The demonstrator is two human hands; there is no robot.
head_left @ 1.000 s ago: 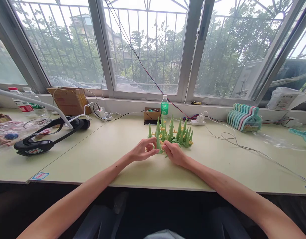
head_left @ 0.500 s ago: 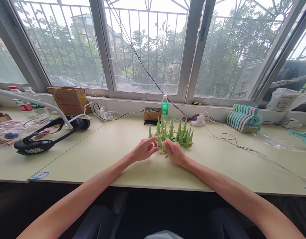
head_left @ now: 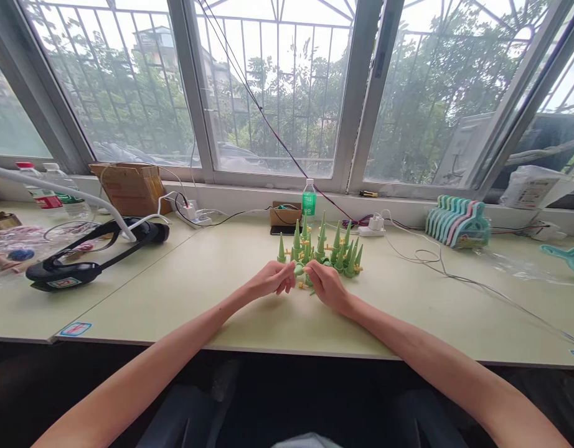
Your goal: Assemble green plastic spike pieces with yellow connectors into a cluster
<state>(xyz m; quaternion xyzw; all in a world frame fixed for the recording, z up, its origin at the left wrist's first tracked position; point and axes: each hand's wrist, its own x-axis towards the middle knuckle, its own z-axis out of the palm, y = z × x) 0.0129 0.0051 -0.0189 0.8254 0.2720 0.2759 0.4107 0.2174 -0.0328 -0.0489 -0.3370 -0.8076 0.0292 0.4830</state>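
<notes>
My left hand (head_left: 272, 279) is closed, its thumb and forefinger pinching a green watering spike (head_left: 299, 269). The spike is seen nearly end-on, showing as a small rounded shape. Against its other side, my right hand (head_left: 327, 284) is closed too, fingertips pressed together at the piece; whatever lies inside the curled fingers is hidden. Just beyond both hands stands a cluster of green spikes (head_left: 321, 242), most of them upright with points up and several bearing small yellow valves (head_left: 358, 269). Below the held piece, a yellow valve (head_left: 302, 285) shows between my hands.
Behind the spikes are a green-labelled bottle (head_left: 309, 200), a small cardboard box (head_left: 286, 214) and a power strip (head_left: 371, 231). A black headset (head_left: 95, 258) lies at left. Pastel hangers (head_left: 457, 223) and loose cables (head_left: 459, 280) occupy the right side.
The spike between my hands has tipped from upright to nearly end-on. My left fingers, spread around it before, have closed into a pinch. My right hand has barely shifted.
</notes>
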